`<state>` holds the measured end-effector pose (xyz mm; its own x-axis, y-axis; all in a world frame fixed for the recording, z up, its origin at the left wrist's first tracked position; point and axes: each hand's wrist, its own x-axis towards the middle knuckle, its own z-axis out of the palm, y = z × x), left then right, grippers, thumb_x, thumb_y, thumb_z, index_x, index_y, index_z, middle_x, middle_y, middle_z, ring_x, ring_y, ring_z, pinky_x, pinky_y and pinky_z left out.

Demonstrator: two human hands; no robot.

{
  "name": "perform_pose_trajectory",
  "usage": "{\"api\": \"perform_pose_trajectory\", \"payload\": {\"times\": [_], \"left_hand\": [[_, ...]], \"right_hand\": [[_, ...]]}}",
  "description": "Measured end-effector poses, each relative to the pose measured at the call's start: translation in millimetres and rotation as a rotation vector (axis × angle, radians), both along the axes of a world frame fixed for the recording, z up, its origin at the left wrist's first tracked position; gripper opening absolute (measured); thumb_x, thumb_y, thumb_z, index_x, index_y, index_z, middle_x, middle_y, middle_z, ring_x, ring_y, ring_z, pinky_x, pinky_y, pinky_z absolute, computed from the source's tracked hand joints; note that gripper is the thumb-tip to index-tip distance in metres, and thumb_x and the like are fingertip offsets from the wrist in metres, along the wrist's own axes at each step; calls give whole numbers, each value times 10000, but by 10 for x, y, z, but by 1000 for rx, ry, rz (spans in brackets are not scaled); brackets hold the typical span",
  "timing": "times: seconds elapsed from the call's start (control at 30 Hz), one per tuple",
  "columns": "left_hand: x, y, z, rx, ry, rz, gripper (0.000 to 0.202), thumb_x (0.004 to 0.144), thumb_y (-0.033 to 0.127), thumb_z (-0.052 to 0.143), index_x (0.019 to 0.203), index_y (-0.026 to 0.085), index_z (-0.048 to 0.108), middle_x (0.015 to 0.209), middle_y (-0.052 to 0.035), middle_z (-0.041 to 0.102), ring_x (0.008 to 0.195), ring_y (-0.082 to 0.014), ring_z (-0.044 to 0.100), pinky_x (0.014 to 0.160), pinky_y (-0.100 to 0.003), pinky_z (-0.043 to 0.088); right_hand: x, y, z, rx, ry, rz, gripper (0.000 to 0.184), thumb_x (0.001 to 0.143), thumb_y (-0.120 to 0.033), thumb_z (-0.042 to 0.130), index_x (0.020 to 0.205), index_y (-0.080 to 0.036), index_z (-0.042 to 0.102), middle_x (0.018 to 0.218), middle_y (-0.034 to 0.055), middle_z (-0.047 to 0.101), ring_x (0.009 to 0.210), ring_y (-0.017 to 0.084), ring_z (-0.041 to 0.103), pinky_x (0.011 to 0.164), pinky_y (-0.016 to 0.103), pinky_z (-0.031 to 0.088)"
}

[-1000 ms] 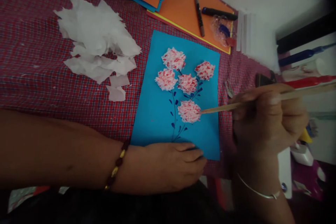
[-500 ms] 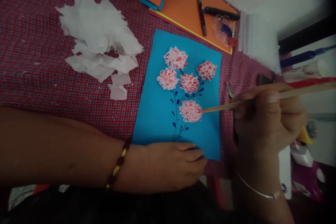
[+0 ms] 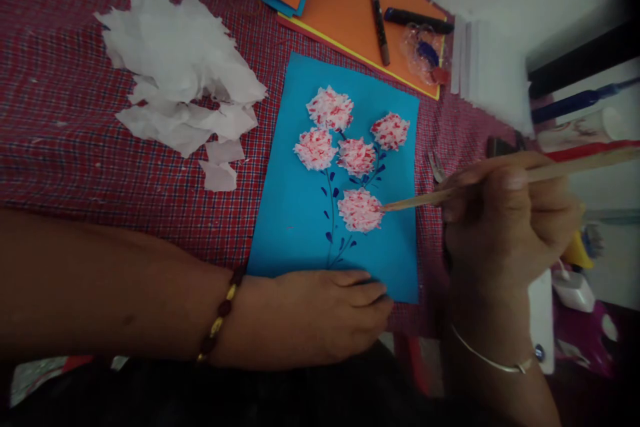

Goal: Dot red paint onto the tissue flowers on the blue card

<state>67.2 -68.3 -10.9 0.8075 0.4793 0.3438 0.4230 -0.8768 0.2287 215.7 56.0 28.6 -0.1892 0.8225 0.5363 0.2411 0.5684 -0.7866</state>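
A blue sheet of card (image 3: 295, 213) lies on the checked cloth, bearing several puffy white-and-red paper flowers (image 3: 357, 157) with drawn dark blue stems and leaves. Across its near edge rests my left hand (image 3: 320, 317), palm down with its fingers lying on the card. My right hand (image 3: 505, 227), to the right of the card, pinches a thin, pale wooden stick (image 3: 415, 202). The stick's narrow tip touches the right side of the lowest flower (image 3: 361, 209). Whether the tip carries bristles is too small to tell.
Torn white paper pieces (image 3: 175, 60) are heaped on the red checked cloth (image 3: 55, 140) at left. Behind the card lie orange sheets (image 3: 340, 0) with two markers (image 3: 420, 21). A stack of white paper (image 3: 487, 67), a fork (image 3: 437, 167) and a cup (image 3: 580, 130) are at right.
The view has shifted slightly, so the things on the table appear a little further left. The stick's tip stays at the lowest flower, and my left hand stays on the card.
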Motion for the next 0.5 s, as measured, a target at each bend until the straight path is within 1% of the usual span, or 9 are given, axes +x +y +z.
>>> {"api": "perform_pose_trajectory", "payload": {"times": [0.17,0.27,0.4,0.5], "left_hand": [[8,-4,-5,-8,1,-6,291,918,191,437,1133,164,632,1245,-67,587,1179,-183,526,1012,-316,413],[8,-6,-7,-8,16,-8,294,924,197,429,1138,172,629,1270,-66,576,1182,-183,519,1018,-320,406],[5,1,-2,-12,15,-14,297,927,192,424,1142,171,628,1261,-61,581,1180,-176,523,1016,-310,407],[11,2,-9,-16,7,-12,292,926,187,425,1129,170,633,1250,-61,583,1187,-181,521,1011,-316,411]], "right_hand": [[-1,-17,-30,-41,-60,58,239,878,-290,555,682,-196,655,494,-47,497,385,76,448,341,246,323],[4,-22,-39,-66,-85,63,230,872,-299,563,692,-193,659,504,-41,509,395,80,456,344,254,319],[16,-21,5,-28,-53,12,241,889,-281,534,691,-204,649,534,-38,508,404,83,460,350,254,315],[17,-19,42,-6,-53,-18,271,909,-255,498,689,-209,649,512,-40,483,401,83,452,356,250,298]]}}
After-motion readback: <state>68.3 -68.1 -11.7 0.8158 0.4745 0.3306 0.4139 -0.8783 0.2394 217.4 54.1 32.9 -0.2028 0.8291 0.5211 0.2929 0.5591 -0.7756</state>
